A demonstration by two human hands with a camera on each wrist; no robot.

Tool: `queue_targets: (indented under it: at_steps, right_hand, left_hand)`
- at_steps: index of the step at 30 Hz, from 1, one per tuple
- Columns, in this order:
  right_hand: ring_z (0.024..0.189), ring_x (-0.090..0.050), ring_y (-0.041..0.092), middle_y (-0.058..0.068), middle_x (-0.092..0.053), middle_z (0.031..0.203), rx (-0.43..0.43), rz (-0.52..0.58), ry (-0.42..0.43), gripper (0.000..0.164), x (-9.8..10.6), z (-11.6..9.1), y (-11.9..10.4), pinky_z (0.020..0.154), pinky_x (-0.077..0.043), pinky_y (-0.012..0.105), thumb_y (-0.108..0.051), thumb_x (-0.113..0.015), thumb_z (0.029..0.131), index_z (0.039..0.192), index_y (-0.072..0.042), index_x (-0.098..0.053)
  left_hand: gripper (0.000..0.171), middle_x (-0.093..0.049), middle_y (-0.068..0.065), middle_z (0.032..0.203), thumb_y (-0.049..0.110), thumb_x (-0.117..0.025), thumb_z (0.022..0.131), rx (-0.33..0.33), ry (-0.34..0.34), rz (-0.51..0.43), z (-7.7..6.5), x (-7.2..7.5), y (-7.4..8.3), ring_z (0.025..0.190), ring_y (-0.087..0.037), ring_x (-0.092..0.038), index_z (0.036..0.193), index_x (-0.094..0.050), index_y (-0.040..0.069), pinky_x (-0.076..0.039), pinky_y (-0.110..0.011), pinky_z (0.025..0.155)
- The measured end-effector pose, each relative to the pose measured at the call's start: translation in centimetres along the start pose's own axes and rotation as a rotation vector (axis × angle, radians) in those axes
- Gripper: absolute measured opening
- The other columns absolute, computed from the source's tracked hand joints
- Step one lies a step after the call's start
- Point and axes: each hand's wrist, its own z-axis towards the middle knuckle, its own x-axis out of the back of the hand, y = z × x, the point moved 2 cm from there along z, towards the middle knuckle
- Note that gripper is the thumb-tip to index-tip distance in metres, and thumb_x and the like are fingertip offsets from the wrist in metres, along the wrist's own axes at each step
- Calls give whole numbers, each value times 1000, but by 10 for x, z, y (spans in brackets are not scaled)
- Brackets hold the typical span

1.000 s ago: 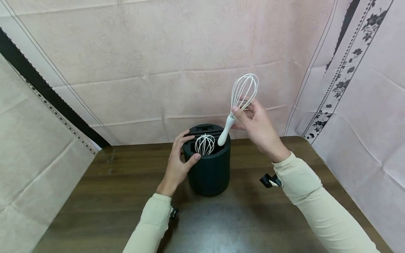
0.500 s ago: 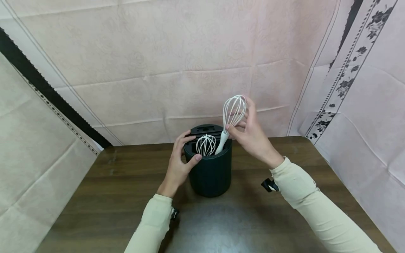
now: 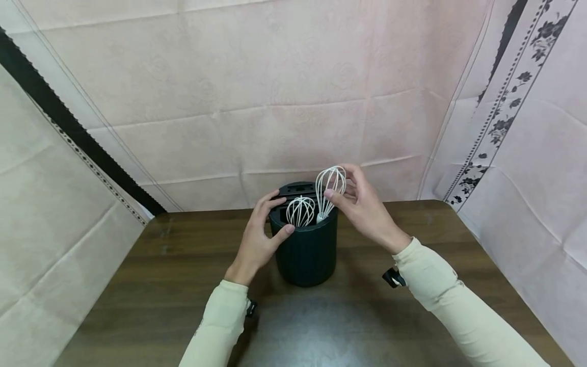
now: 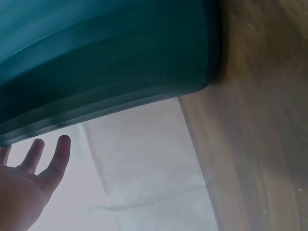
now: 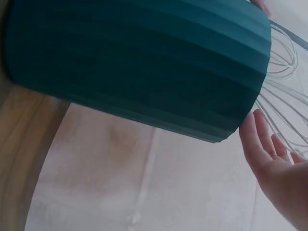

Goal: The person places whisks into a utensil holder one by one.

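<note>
A dark green utensil holder [image 3: 306, 260] with a ridged wall stands upright on the table. My left hand [image 3: 257, 242] holds its rim at the left, thumb in front and fingers over the top; three of these fingers [image 4: 60, 156] show beyond the wall in the left wrist view. Inside the holder, a smaller white whisk [image 3: 300, 211] stands with its wire head up. My right hand [image 3: 368, 211] pinches a larger white whisk [image 3: 324, 204] by its wires. That whisk's handle is down in the holder, mostly hidden. In the right wrist view, fingertips [image 5: 248, 122] are right at the rim.
The brown wooden table [image 3: 151, 306] ends at a back edge just behind the holder. Pale patterned cloth [image 3: 275, 102] hangs behind it and at both sides. A small black device [image 3: 393, 278] sits at the right wrist.
My right hand has moved down and slightly left with the larger whisk, whose handle has sunk into the holder. The left hand keeps its hold on the rim.
</note>
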Motion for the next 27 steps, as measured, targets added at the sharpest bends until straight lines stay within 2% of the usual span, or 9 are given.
queue_targets:
  at_steps: [3,7,11,15,22,27]
  right_hand:
    - [132,-61,39,15,-58,142,20,-45,18,52,3,-2,2,103,-54,49,-20,-72,103,146,-11,-44]
    - [133,-62,35,15,-63,136,46,-64,34,52,3,-2,4,104,-54,49,-18,-74,101,145,-9,-47]
    - [132,-62,34,15,-65,137,70,-54,38,55,1,-2,4,103,-54,48,-16,-75,100,146,-8,-47]
    - [132,-63,36,15,-60,143,98,-39,25,60,-1,-3,3,102,-54,47,-13,-74,101,153,-11,-44]
    - [133,-61,39,14,-53,146,117,7,-3,60,-4,-6,7,102,-54,43,-10,-71,102,156,-15,-44]
    - [135,-59,35,11,-55,147,110,24,4,58,-3,-3,4,104,-54,46,-13,-70,103,155,-14,-44]
  left_hand:
    - [62,-33,10,169,59,-67,99,-13,-12,51,2,0,2,154,-18,-33,153,-52,33,-35,-62,118]
    - [66,-33,10,170,64,-62,99,-43,2,93,1,2,8,155,-20,-32,155,-53,30,-33,-66,117]
    - [73,-41,3,167,67,-59,98,-114,51,102,3,3,16,153,-24,-36,155,-54,22,-31,-65,117]
    - [72,-51,-1,160,62,-66,96,-167,81,91,7,2,27,150,-26,-42,151,-58,16,-31,-61,118]
    - [60,-65,3,140,47,-81,91,-93,24,104,11,-1,44,132,-21,-56,142,-64,20,-36,-58,116]
    - [53,-69,1,133,41,-83,92,-57,41,61,18,2,46,123,-18,-62,137,-68,18,-48,-48,109]
